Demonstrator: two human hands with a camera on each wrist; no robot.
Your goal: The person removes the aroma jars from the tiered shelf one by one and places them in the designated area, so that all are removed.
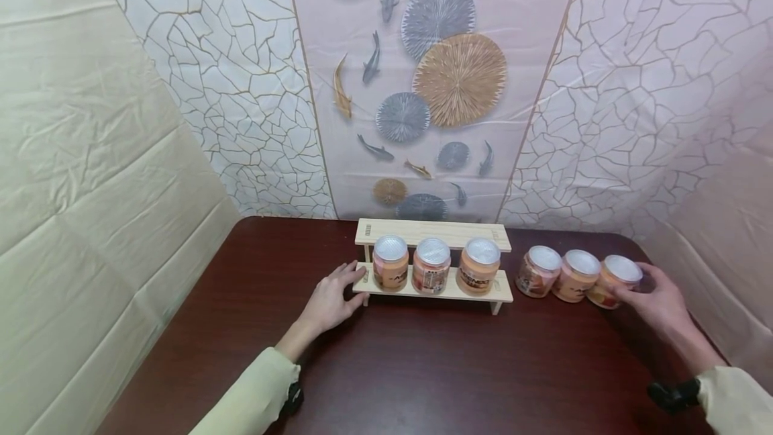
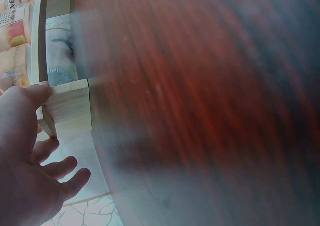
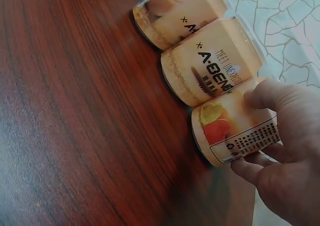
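A two-tier wooden rack (image 1: 435, 232) stands at the back of the table, with three jars on its lower board: a left jar (image 1: 390, 270), a middle jar (image 1: 431, 277) and a right jar (image 1: 478, 275). My left hand (image 1: 329, 297) pinches the left end of that lower board (image 2: 42, 46) between thumb and fingers. To the right of the rack, three more silver-lidded jars stand side by side on the table. My right hand (image 1: 661, 297) grips the outermost jar (image 3: 227, 128), thumb on one side and fingers on the other. Beside it is the row's middle jar (image 3: 212, 63).
The row's left jar (image 1: 537, 274) stands close to the rack's right end. A dark wooden table (image 1: 423, 368) reaches back to a patterned cloth wall (image 1: 253, 119). Pale cloth sides (image 1: 731, 233) flank the table left and right.
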